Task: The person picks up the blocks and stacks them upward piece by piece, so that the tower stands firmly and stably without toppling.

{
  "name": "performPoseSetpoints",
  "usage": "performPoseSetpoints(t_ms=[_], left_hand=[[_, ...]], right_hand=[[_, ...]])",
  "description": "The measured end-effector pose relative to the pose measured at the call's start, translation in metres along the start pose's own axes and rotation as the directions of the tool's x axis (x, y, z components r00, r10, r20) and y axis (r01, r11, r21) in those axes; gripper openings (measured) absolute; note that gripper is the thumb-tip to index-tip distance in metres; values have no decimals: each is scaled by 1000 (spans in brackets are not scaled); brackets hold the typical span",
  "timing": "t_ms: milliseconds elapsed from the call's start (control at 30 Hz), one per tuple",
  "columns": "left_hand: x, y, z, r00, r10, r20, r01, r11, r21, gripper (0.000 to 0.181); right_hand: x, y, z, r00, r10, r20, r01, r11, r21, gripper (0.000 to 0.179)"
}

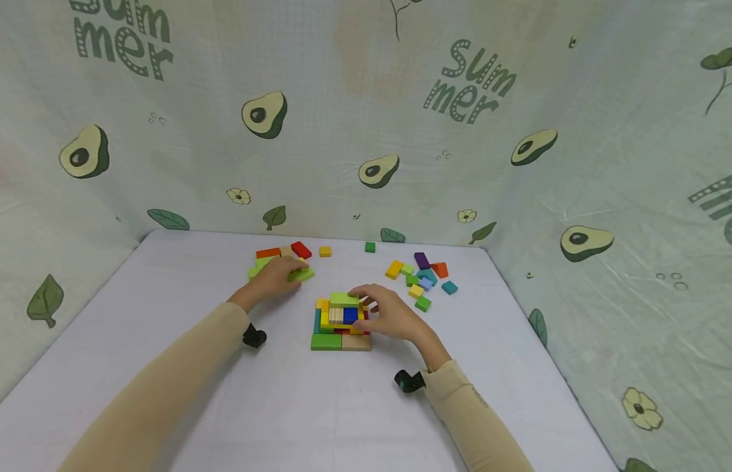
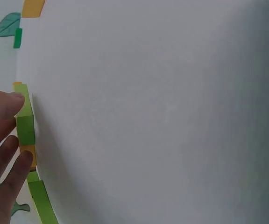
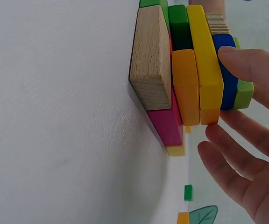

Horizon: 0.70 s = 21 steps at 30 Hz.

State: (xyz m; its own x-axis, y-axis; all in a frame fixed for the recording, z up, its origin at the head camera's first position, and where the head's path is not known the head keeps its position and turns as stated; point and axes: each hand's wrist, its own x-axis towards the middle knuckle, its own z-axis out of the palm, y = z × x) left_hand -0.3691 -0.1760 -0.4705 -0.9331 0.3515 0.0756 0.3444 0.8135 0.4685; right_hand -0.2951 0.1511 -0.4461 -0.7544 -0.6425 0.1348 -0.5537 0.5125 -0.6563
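Observation:
A layered stack of wooden blocks stands mid-table, its base showing a green block (image 1: 326,342) and a natural wood block (image 3: 151,60). My right hand (image 1: 392,313) is at its upper right side. The right thumb lies against a blue block (image 3: 225,77), and the index finger reaches its far end beside a light green block (image 1: 344,299) on top. My left hand (image 1: 272,277) is at the back left pile, pinching a light green block (image 2: 25,116) between thumb and fingers. Its fingers partly hide the pile.
Loose blocks in purple (image 1: 421,261), teal (image 1: 449,288) and other colours lie to the back right. Behind the left hand are a red block (image 1: 301,250) and an orange block (image 1: 268,253). A yellow block (image 1: 325,252) and a green block (image 1: 370,247) sit near the back edge.

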Motion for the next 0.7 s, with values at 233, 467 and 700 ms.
performPoseSetpoints(t_ms=[233, 467, 700], left_hand=[[-2, 0, 3, 1000, 20, 9, -20, 1000, 24, 48], [-5, 0, 1, 999, -2, 46, 1, 999, 35, 47], [-13, 2, 1, 999, -18, 48, 17, 1000, 25, 38]], right_hand=[[0, 0, -1, 1000, -2, 1, 2, 1000, 2, 58], [-1, 0, -1, 1000, -2, -2, 2, 1000, 8, 57], [-2, -1, 0, 1000, -9, -3, 9, 1000, -8, 57]])
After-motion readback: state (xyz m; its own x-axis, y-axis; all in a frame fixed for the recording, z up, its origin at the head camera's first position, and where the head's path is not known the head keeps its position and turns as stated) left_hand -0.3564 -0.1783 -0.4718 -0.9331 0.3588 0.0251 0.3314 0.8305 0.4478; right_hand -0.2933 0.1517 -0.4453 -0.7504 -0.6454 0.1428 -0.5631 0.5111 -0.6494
